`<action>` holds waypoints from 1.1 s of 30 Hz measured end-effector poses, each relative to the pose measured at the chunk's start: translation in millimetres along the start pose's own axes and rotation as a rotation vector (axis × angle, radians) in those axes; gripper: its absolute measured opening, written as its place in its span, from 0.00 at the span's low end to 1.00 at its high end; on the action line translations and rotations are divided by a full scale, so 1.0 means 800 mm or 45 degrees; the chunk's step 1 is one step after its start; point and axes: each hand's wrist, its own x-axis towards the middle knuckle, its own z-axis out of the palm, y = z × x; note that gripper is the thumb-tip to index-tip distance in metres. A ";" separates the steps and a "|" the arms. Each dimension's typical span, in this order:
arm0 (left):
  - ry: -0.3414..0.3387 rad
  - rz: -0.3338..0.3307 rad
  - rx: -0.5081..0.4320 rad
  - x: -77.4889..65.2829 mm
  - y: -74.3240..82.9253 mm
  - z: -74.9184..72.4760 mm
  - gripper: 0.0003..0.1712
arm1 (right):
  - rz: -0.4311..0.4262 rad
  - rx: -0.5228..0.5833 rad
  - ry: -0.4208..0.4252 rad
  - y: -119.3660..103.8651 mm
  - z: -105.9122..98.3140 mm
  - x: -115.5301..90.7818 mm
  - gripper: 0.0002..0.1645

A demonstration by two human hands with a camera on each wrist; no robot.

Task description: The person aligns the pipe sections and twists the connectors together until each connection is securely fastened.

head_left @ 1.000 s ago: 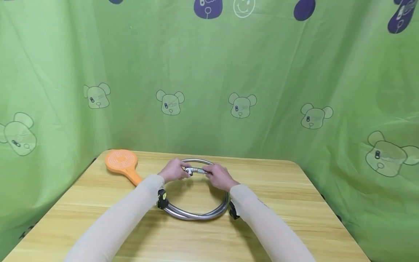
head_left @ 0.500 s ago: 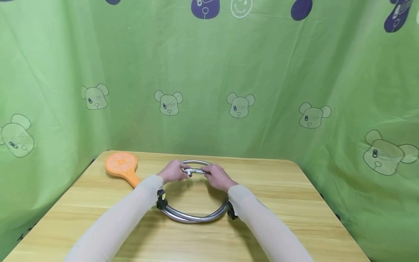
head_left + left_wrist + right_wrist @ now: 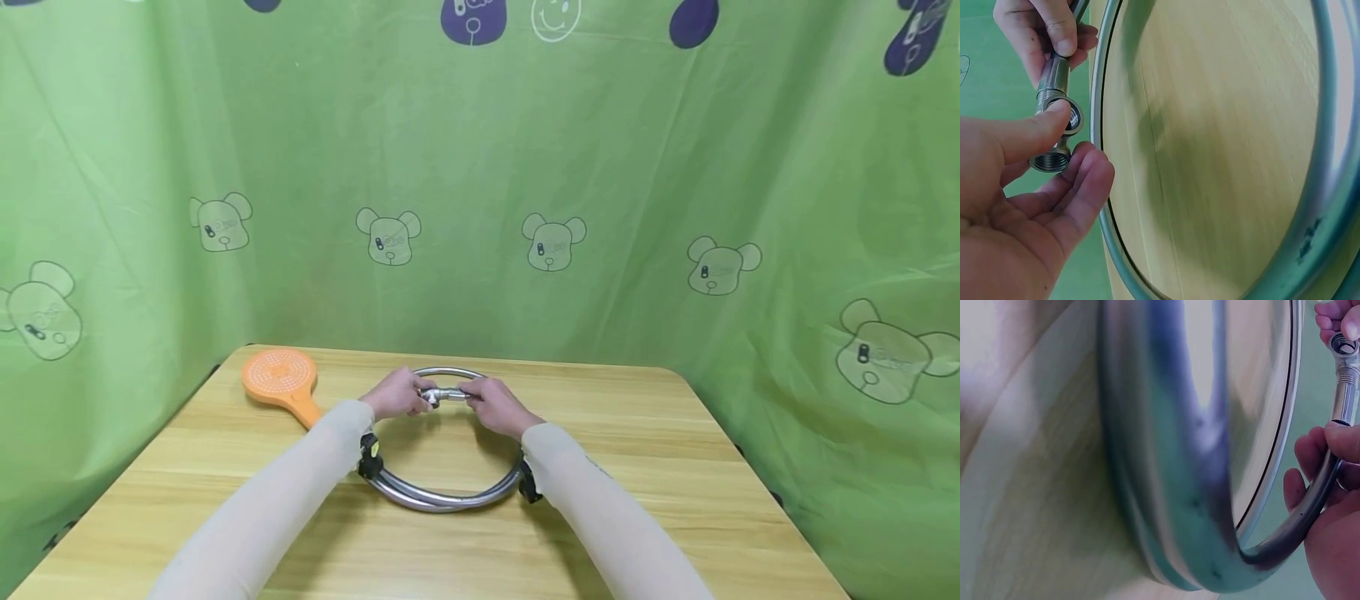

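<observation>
While your left hand [image 3: 393, 394] pinches the metal fitting [image 3: 432, 396], thumb on its ring and fingers bent beneath, your right hand [image 3: 501, 406] grips the hose [image 3: 442, 502] at its metal collar [image 3: 1055, 76], thumb and fingers curled round. Collar and fitting sit end to end, inside the hose's loop near its far side; the fitting shows two round mouths, the lower one threaded. From your right hand the hose sweeps round in a loop, doubled on the side nearest you. A black device [image 3: 369, 458] on your left wrist overlaps the hose's left edge. Left of the hose and farther back, an orange shower head [image 3: 278, 374] lies on the wooden table [image 3: 652, 475], spray face up, its handle partly behind your left sleeve [image 3: 273, 492]. Well beyond the hose hangs a green cloth [image 3: 630, 158] printed with bear heads.
</observation>
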 end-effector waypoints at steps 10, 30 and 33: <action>-0.024 0.016 0.024 -0.002 -0.005 -0.003 0.20 | -0.023 -0.037 -0.016 -0.002 0.001 0.002 0.20; -0.052 0.048 0.099 0.002 0.000 0.000 0.15 | 0.072 0.075 -0.031 -0.001 0.000 0.005 0.18; -0.044 0.039 0.098 0.003 0.001 0.001 0.16 | 0.060 0.096 -0.028 0.001 -0.001 0.005 0.14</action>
